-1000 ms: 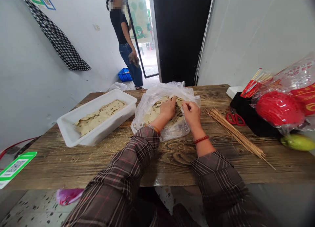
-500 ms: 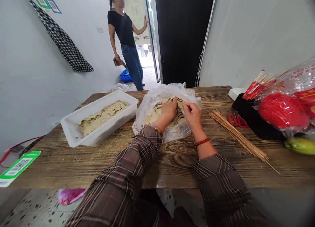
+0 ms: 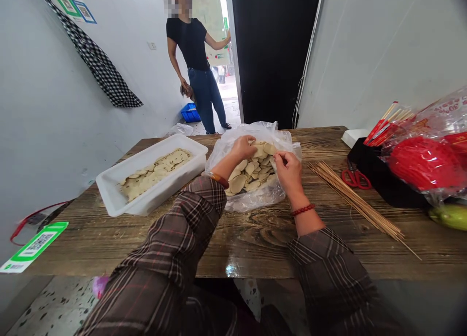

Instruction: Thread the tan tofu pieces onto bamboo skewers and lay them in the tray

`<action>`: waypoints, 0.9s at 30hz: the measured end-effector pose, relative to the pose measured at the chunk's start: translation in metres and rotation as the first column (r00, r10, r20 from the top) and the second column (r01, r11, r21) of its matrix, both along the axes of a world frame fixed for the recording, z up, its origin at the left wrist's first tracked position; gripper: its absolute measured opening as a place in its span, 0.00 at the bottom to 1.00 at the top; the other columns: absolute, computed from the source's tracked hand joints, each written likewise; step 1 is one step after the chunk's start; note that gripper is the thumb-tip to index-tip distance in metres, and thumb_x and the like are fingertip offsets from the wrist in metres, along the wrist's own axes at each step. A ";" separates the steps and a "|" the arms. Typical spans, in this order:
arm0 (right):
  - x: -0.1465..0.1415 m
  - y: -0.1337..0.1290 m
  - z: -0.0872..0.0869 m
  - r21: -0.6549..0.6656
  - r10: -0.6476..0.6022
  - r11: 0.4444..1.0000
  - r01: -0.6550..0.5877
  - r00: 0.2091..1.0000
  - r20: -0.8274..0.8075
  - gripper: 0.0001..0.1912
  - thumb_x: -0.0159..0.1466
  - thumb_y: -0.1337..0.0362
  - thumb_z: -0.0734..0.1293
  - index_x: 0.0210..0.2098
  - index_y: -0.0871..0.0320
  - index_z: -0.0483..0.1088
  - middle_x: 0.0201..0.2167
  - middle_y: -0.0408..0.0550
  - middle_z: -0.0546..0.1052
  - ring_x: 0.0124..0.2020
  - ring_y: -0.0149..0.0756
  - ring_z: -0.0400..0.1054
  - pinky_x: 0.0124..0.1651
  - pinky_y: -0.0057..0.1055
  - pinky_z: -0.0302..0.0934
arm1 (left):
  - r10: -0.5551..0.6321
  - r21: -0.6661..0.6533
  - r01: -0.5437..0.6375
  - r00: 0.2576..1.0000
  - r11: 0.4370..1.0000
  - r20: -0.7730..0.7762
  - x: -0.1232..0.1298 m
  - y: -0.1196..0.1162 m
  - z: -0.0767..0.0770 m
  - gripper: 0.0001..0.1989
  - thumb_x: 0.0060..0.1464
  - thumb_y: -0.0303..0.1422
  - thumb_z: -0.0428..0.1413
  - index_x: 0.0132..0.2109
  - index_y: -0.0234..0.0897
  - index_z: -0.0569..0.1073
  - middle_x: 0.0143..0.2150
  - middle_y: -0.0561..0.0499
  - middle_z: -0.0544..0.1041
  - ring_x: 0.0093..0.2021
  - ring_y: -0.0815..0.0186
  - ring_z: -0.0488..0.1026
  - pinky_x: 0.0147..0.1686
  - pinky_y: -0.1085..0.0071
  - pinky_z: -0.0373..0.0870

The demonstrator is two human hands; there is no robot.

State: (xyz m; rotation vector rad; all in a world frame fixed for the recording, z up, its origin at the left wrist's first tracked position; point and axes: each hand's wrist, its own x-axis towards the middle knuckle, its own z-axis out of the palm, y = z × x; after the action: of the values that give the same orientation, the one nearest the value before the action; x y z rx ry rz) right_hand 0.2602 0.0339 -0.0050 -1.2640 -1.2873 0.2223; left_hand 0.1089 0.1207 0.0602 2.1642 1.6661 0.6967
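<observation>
A clear plastic bag (image 3: 255, 204) lies open on the wooden table, full of flat, pale beige slices (image 3: 251, 169). My left hand (image 3: 243, 148) is over the bag's far left part, fingers loosely bent and apart from the thumb, with nothing visible between them. At the right side of the slices, my right hand (image 3: 289, 168) is closed in a pinch; what its fingertips hold is too small to make out. Left of the bag stands a long white plastic tub (image 3: 175, 179) with more of these slices in it, laid overlapping.
Thin wooden sticks (image 3: 357, 202) lie right of the bag. Beyond them are red-handled scissors (image 3: 355, 179), a black cloth-like item (image 3: 386, 185) and a red bundle in plastic (image 3: 425, 163). A person (image 3: 197, 49) stands by the doorway behind the table (image 3: 255, 238).
My left hand has moved left and away from me, uncovering more slices. My right hand stays pinched near the same spot. The view has shifted slightly, and the person's legs are farther apart.
</observation>
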 end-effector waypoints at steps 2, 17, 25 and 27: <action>0.000 0.000 0.000 -0.004 0.002 1.000 -0.002 1.000 0.001 0.10 0.63 0.60 0.62 0.32 0.56 0.74 0.33 0.51 0.78 0.36 0.40 0.71 0.40 0.36 0.64 | -0.007 -0.069 0.014 0.995 0.998 0.100 -0.009 -0.002 0.008 0.19 0.46 0.27 0.57 0.47 0.32 0.79 0.30 0.49 0.77 0.31 0.65 0.73 0.33 0.70 0.71; 0.000 0.000 -0.004 -0.004 0.026 1.000 -0.026 1.000 -0.017 0.11 0.62 0.59 0.63 0.32 0.57 0.74 0.33 0.52 0.79 0.36 0.41 0.71 0.41 0.38 0.65 | -0.264 0.138 0.313 0.920 0.940 -0.290 -0.082 -0.064 -0.018 0.27 0.50 0.28 0.59 0.58 0.38 0.71 0.56 0.44 0.77 0.56 0.58 0.72 0.59 0.62 0.65; 0.002 0.005 -0.012 -0.029 0.026 0.999 -0.026 1.000 -0.002 0.12 0.62 0.57 0.63 0.33 0.57 0.75 0.32 0.51 0.79 0.35 0.41 0.71 0.38 0.36 0.65 | -0.052 0.114 0.025 0.968 0.993 0.244 -0.110 -0.090 -0.036 0.18 0.54 0.31 0.55 0.53 0.32 0.74 0.45 0.43 0.81 0.44 0.64 0.78 0.49 0.66 0.72; 0.001 0.003 -0.012 -0.042 0.034 0.999 -0.034 0.999 -0.002 0.13 0.63 0.56 0.62 0.33 0.57 0.75 0.30 0.50 0.78 0.33 0.40 0.71 0.37 0.35 0.65 | -0.022 0.104 -0.008 0.959 0.995 0.284 -0.114 -0.092 -0.041 0.17 0.54 0.30 0.55 0.51 0.30 0.74 0.44 0.43 0.81 0.43 0.64 0.78 0.47 0.67 0.73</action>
State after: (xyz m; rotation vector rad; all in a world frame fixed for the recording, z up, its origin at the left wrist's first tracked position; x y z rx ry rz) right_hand 0.2615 0.0374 -0.0167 -1.2776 -1.3101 0.2753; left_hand -0.0047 0.0283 0.0195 2.0199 1.5009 1.0590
